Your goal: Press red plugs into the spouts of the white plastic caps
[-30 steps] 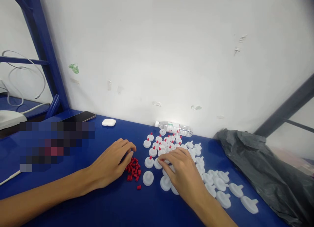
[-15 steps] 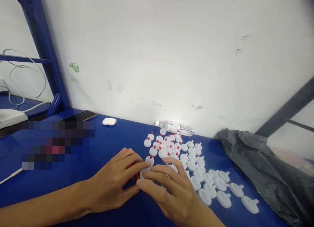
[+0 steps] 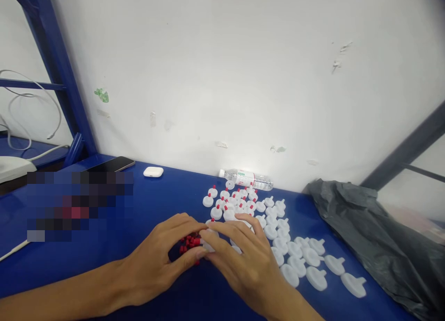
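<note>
Both my hands meet around a white nozzle cap (image 3: 209,242), which lies on its side with a red tip (image 3: 196,242) pointing left. The thumb and forefinger of my left hand (image 3: 170,256) curve around the tip and press on the cap's edge. My right hand (image 3: 243,256) grips the same cap from the right, its fingers covering much of it. Beneath my left fingers lies a small pile of loose red tips (image 3: 183,249). Just beyond are several white caps with red tips (image 3: 216,213). To the right spread several white caps without red tips (image 3: 316,278).
A clear plastic bottle (image 3: 246,179) lies against the wall behind the caps. A white earbud case (image 3: 153,172) and a dark phone (image 3: 120,164) are at the back left of the blue table (image 3: 153,205). A black plastic bag (image 3: 368,233) covers the right side.
The cap between my hands has turned on its side, and a red tip now shows on it. My left thumb and forefinger have spread around the tip. The view has shifted slightly.
</note>
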Demonstrator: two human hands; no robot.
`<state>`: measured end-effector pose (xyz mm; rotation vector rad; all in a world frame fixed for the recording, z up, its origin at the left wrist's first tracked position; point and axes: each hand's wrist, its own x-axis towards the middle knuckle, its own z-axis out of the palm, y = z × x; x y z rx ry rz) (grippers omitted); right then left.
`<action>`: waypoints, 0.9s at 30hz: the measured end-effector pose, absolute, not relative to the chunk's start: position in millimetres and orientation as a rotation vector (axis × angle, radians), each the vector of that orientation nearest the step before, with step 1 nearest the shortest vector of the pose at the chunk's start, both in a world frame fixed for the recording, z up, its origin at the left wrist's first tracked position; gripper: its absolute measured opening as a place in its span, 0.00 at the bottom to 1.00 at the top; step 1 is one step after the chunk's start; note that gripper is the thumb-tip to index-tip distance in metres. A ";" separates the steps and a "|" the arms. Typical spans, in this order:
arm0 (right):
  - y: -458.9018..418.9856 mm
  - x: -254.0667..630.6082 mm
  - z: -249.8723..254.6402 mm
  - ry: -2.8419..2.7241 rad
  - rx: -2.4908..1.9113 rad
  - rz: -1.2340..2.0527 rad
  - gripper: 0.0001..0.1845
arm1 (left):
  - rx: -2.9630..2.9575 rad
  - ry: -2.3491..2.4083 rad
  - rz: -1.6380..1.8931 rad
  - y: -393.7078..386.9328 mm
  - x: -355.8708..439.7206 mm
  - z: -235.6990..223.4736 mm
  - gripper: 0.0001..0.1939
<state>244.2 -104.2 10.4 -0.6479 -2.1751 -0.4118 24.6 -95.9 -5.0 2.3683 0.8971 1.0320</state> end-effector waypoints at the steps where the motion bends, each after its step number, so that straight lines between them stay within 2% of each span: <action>1: -104.2 244.0 10.5 -2.186 -0.651 -0.407 0.11 | 2.421 0.897 1.041 -95.7 23.4 -4.2 0.09; 9: -105.6 244.9 14.4 -2.234 -0.660 -0.468 0.15 | 2.639 0.842 1.071 -96.5 23.0 -6.4 0.15; 13: -107.2 243.2 12.9 -2.183 -0.665 -0.636 0.14 | 2.377 0.890 1.219 -98.9 22.9 -12.3 0.18; 17: -108.4 239.7 7.7 -2.066 -0.640 -0.810 0.13 | 2.015 1.030 0.980 -101.9 25.3 -8.6 0.23; 21: -110.0 238.6 8.2 -2.060 -0.651 -0.879 0.12 | 1.810 1.016 0.975 -102.4 31.1 -3.6 0.26; 24: -109.9 238.7 9.2 -2.066 -0.647 -0.857 0.12 | 2.023 0.924 0.979 -98.4 31.0 -2.8 0.25; 27: -108.5 237.4 7.7 -2.085 -0.651 -0.708 0.13 | 2.493 0.847 0.986 -91.4 25.2 -3.9 0.18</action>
